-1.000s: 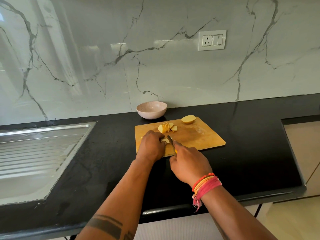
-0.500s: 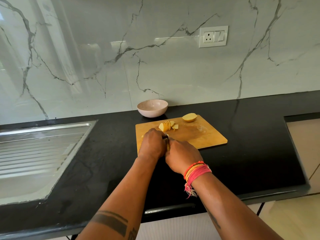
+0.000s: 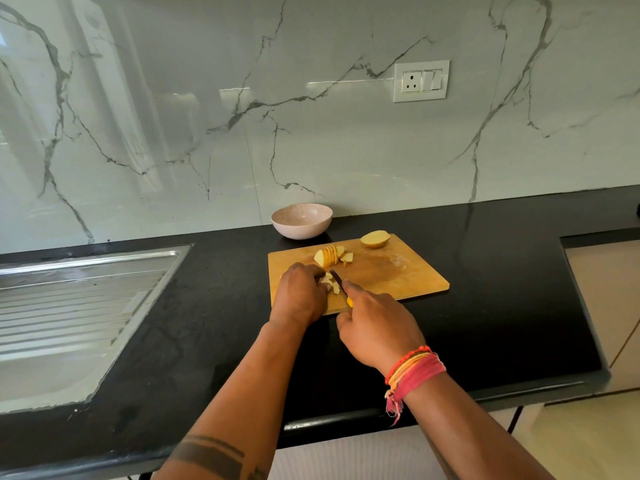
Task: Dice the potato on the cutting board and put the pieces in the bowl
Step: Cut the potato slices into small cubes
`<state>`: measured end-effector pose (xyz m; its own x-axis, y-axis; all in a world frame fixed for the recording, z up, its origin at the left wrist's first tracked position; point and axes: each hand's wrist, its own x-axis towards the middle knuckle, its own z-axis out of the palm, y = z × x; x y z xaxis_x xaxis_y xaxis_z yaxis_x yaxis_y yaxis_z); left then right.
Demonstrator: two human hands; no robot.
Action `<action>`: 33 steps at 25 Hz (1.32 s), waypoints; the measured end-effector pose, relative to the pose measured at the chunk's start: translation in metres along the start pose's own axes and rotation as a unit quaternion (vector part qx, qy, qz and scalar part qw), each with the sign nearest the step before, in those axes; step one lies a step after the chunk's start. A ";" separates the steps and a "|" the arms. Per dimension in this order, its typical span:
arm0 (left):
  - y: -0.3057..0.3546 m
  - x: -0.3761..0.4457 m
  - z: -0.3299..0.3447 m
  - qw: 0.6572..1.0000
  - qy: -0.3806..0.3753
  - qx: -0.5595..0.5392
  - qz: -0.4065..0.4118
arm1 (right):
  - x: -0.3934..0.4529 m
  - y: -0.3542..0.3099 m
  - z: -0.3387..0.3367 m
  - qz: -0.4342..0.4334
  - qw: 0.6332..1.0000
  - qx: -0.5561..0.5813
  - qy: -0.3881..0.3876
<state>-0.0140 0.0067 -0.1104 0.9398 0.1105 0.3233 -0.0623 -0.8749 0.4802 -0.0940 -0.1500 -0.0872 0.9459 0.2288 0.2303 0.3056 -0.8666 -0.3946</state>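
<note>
Right hand (image 3: pixel 375 323) gripping knife (image 3: pixel 341 287), left hand (image 3: pixel 301 294) curled over potato pieces (image 3: pixel 329 282) on cutting board (image 3: pixel 408 277), bowl (image 3: pixel 301 221) at 12 o'clock, touching neither.

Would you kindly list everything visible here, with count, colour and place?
cutting board: one, wooden tan, on the counter
sliced potato stack: one, pale yellow, board's far left
potato half: one, yellow, board's far edge
potato pieces: a few, pale, under the left hand
knife: one, dark blade, yellow handle
bowl: one, pinkish, behind the board
counter: one, black
sink drainboard: one, steel, left
wall socket: one, white, on the marble wall
left hand: steadies the pieces
right hand: grips the knife
</note>
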 end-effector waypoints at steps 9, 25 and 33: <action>-0.005 0.003 0.004 1.000 0.014 -0.008 -0.014 | 0.027 -0.006 0.015 -0.017 0.999 0.013 -0.034; 0.005 -0.001 0.005 0.997 0.056 0.014 -0.048 | -0.008 -0.003 0.011 -0.004 0.999 0.012 -0.030; 0.003 -0.011 -0.005 0.990 0.094 -0.062 -0.089 | 0.000 -0.008 0.011 0.068 0.997 0.017 -0.024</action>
<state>-0.0261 0.0050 -0.1085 0.8611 0.3532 0.3658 0.0462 -0.7707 0.6356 -0.0950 -0.1382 -0.0939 0.9827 0.1313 0.1304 0.1766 -0.8756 -0.4497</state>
